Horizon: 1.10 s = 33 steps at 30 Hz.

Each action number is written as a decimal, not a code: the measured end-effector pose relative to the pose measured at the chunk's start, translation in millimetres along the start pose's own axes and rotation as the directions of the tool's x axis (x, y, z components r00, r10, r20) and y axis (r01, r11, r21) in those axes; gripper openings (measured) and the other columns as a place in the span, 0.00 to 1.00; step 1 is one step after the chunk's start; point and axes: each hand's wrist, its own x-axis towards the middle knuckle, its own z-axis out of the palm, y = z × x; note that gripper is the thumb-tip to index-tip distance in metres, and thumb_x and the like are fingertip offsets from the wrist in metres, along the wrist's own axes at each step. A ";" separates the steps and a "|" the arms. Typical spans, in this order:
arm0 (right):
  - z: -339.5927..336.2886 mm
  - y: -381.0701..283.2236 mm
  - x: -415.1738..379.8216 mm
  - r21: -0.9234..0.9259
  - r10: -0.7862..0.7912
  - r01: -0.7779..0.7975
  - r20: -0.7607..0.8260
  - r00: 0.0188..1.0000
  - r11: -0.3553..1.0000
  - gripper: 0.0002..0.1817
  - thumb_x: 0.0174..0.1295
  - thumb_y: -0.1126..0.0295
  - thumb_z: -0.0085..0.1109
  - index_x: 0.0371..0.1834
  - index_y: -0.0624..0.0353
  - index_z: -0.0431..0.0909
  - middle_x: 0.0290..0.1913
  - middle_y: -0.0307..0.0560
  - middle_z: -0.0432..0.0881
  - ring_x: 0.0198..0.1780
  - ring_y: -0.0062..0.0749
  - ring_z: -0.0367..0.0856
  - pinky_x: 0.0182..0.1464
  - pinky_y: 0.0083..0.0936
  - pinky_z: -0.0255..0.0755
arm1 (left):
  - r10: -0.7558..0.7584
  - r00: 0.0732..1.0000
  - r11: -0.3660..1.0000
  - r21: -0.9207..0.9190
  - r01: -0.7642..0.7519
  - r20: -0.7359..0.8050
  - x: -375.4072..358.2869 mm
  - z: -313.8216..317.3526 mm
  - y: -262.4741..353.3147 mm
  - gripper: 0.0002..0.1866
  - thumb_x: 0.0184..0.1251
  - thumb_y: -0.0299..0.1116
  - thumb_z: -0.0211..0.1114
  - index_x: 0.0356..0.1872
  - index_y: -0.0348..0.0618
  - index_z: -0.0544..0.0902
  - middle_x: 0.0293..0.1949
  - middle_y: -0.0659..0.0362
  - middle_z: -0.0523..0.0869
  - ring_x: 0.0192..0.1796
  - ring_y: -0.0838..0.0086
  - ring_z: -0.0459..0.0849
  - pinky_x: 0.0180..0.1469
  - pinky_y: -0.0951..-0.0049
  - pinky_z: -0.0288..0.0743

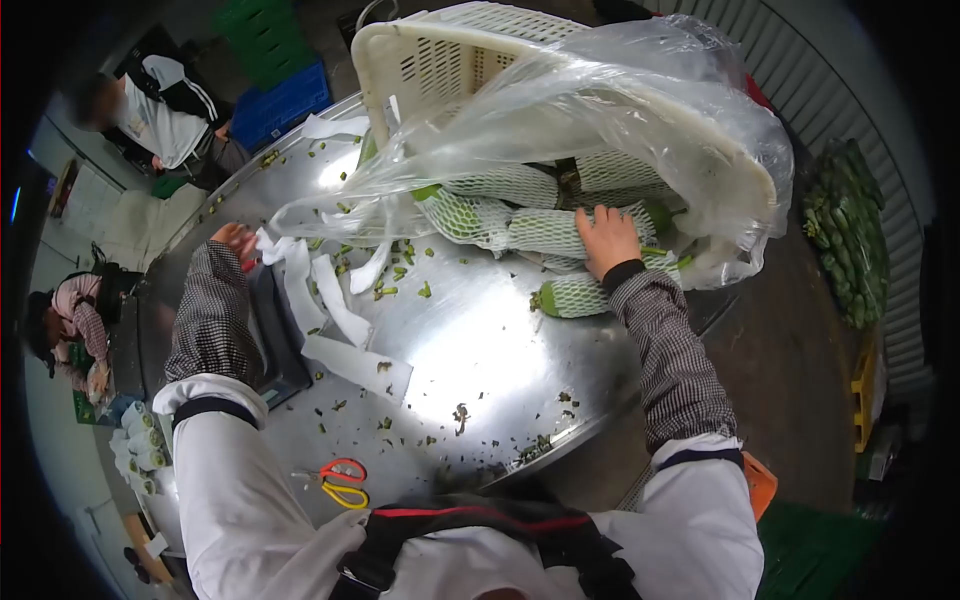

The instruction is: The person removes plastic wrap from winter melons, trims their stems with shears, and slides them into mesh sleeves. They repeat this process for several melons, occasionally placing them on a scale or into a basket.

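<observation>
My right hand [608, 240] is closed over a long green vegetable in a white foam net [545, 232], at the mouth of a clear plastic bag [690, 130]. More netted vegetables [505, 185] lie inside the bag. Another netted vegetable [580, 298], its green end bare, rests on the metal table [470, 340] just below that hand. My left hand [235, 240] is at the table's left side, fingers curled, beside white strips [300, 285] and a black device [275, 330]. What it grips, if anything, cannot be made out.
The bag drapes over a white slotted basket [430, 65]. Scissors with red and yellow handles [344, 483] lie near me among green trimmings [460, 418]. Two people [170, 105] are at the left. A bag of green vegetables [848, 235] stands at right.
</observation>
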 end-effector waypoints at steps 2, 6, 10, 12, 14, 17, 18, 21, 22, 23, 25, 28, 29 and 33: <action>-9.5 -3.5 -7.5 0.121 0.010 -0.018 0.065 0.998 0.993 0.32 0.36 0.61 0.73 0.46 0.57 0.71 0.40 0.50 0.74 0.45 0.44 0.75 0.46 0.39 0.70 | 0.096 0.981 0.995 -0.023 -0.102 -0.168 -13.8 -17.3 4.7 0.21 0.66 0.38 0.58 0.55 0.37 0.73 0.47 0.50 0.80 0.44 0.63 0.83 0.43 0.72 0.82; -51.4 -28.1 -33.9 0.526 0.066 -0.343 0.474 0.878 0.778 0.28 0.43 0.54 0.64 0.41 0.65 0.72 0.40 0.55 0.79 0.43 0.45 0.79 0.43 0.36 0.73 | 0.199 0.958 0.972 0.084 -0.220 0.207 -113.9 8.8 -36.7 0.15 0.63 0.40 0.60 0.43 0.38 0.76 0.33 0.55 0.83 0.29 0.73 0.80 0.32 0.76 0.77; -11.4 -91.0 -95.5 0.765 -0.265 -0.613 0.560 0.785 -0.198 0.28 0.56 0.58 0.56 0.53 0.68 0.69 0.44 0.50 0.78 0.45 0.33 0.77 0.48 0.28 0.71 | -0.195 0.766 0.946 0.325 -0.020 0.613 -240.6 50.0 -159.9 0.16 0.66 0.39 0.56 0.48 0.38 0.74 0.41 0.52 0.83 0.35 0.74 0.83 0.39 0.76 0.79; -41.6 -139.4 -123.7 0.487 -0.333 -0.618 0.550 0.766 -0.617 0.27 0.58 0.62 0.55 0.57 0.67 0.65 0.47 0.49 0.76 0.47 0.31 0.75 0.51 0.27 0.69 | -0.318 0.691 0.939 0.315 0.137 0.649 -271.5 49.7 -227.6 0.27 0.69 0.48 0.53 0.62 0.44 0.65 0.53 0.49 0.78 0.52 0.69 0.79 0.55 0.65 0.75; -49.9 -191.7 -142.4 0.703 -0.256 -0.510 0.442 0.859 -0.496 0.29 0.58 0.62 0.57 0.59 0.66 0.63 0.48 0.49 0.75 0.48 0.31 0.75 0.51 0.28 0.70 | -0.351 0.721 0.935 0.180 0.306 0.597 -298.3 58.1 -262.8 0.30 0.69 0.52 0.52 0.66 0.45 0.62 0.58 0.50 0.74 0.59 0.66 0.74 0.62 0.61 0.67; -74.8 -254.9 -156.1 0.949 -0.207 -0.249 0.208 0.956 -0.196 0.30 0.56 0.63 0.62 0.58 0.66 0.62 0.48 0.54 0.75 0.47 0.37 0.76 0.50 0.30 0.71 | 0.016 0.646 0.955 -0.203 0.217 0.763 -303.7 57.6 -304.9 0.34 0.65 0.49 0.58 0.66 0.42 0.59 0.59 0.51 0.72 0.60 0.64 0.73 0.62 0.60 0.67; -87.6 -267.1 -158.4 0.978 -0.194 -0.195 0.177 0.965 -0.079 0.28 0.55 0.64 0.63 0.55 0.65 0.65 0.45 0.54 0.77 0.45 0.36 0.77 0.47 0.30 0.72 | 0.017 0.664 0.953 -0.214 0.216 0.747 -307.8 42.4 -301.5 0.34 0.65 0.49 0.58 0.66 0.42 0.59 0.59 0.51 0.72 0.60 0.64 0.73 0.62 0.60 0.67; -123.0 -260.0 -140.6 0.914 -0.311 0.002 0.136 0.941 0.405 0.20 0.54 0.64 0.65 0.46 0.63 0.73 0.31 0.49 0.78 0.33 0.35 0.79 0.37 0.29 0.72 | 0.076 0.760 0.990 -0.139 0.018 0.645 -325.8 -1.5 -272.9 0.36 0.56 0.34 0.68 0.63 0.37 0.60 0.53 0.54 0.76 0.55 0.69 0.75 0.58 0.66 0.70; -137.5 -261.6 -134.5 0.916 -0.323 0.005 0.136 0.936 0.401 0.20 0.54 0.64 0.65 0.46 0.63 0.73 0.31 0.49 0.78 0.33 0.35 0.79 0.37 0.29 0.72 | 0.076 0.769 0.990 -0.142 0.020 0.635 -329.6 -16.1 -271.1 0.36 0.56 0.34 0.68 0.63 0.37 0.60 0.53 0.54 0.76 0.55 0.69 0.75 0.58 0.66 0.70; -151.5 -263.1 -128.3 0.946 -0.211 -0.013 0.085 0.974 0.323 0.18 0.54 0.60 0.64 0.41 0.62 0.74 0.26 0.46 0.77 0.28 0.37 0.78 0.32 0.31 0.71 | 0.110 0.767 0.994 -0.061 -0.092 0.632 -332.8 -29.9 -270.2 0.36 0.55 0.34 0.69 0.62 0.37 0.60 0.52 0.54 0.76 0.55 0.70 0.75 0.59 0.67 0.69; -169.8 -271.7 -114.4 0.971 -0.092 -0.019 0.042 0.995 0.239 0.18 0.55 0.56 0.63 0.35 0.61 0.76 0.21 0.43 0.76 0.23 0.39 0.77 0.28 0.32 0.70 | 0.212 0.775 0.956 0.039 -0.291 0.595 -340.4 -48.2 -271.8 0.37 0.50 0.33 0.71 0.60 0.36 0.62 0.52 0.54 0.76 0.54 0.71 0.76 0.58 0.70 0.69; -192.0 -294.6 -100.8 0.980 -0.051 -0.043 0.054 0.997 0.195 0.22 0.58 0.49 0.58 0.31 0.62 0.75 0.18 0.46 0.76 0.20 0.45 0.75 0.25 0.33 0.69 | 0.323 0.774 0.751 0.350 -0.560 0.545 -362.6 -65.4 -256.8 0.37 0.47 0.35 0.72 0.59 0.36 0.63 0.52 0.53 0.76 0.54 0.73 0.76 0.56 0.71 0.71; -200.8 -302.8 -97.7 0.951 -0.109 -0.043 0.080 0.991 0.308 0.23 0.59 0.49 0.56 0.30 0.61 0.74 0.18 0.47 0.76 0.19 0.45 0.74 0.24 0.34 0.69 | 0.405 0.766 0.678 0.397 -0.618 0.499 -372.0 -66.7 -250.9 0.37 0.43 0.35 0.73 0.56 0.36 0.66 0.48 0.51 0.78 0.50 0.69 0.79 0.51 0.70 0.73; -189.8 -325.0 -96.0 0.950 -0.231 -0.057 0.132 0.964 0.307 0.21 0.63 0.53 0.54 0.28 0.63 0.71 0.17 0.54 0.74 0.19 0.48 0.74 0.24 0.38 0.65 | 0.610 0.643 0.336 0.584 -0.739 0.462 -377.8 -85.6 -245.9 0.36 0.39 0.37 0.74 0.54 0.38 0.69 0.40 0.49 0.77 0.43 0.55 0.79 0.47 0.64 0.74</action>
